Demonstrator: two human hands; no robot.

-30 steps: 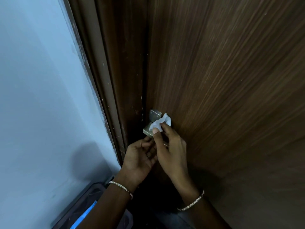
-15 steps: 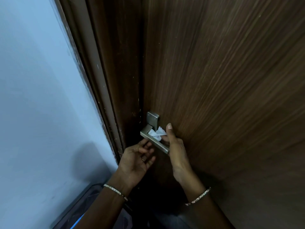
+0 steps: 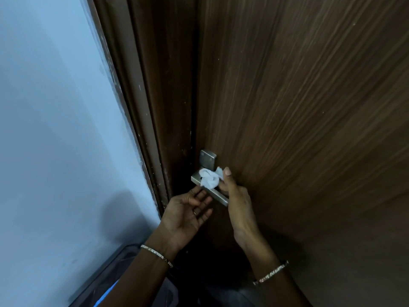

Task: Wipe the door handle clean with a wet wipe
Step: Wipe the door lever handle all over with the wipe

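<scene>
- Since a moment ago, my right hand [image 3: 238, 197] has slid the wet wipe [image 3: 210, 179] back toward the bend of the door handle [image 3: 215, 194].
- It pinches the bunched wipe against the lever to scrub.
- My left hand [image 3: 187, 210] cups open beneath (holding nothing), perhaps steadying.
- Nothing blocks me; the door frame [image 3: 155, 120] sits close.

Brushed-metal handle [image 3: 215, 193], wood-grain door [image 3: 298, 107]
</scene>
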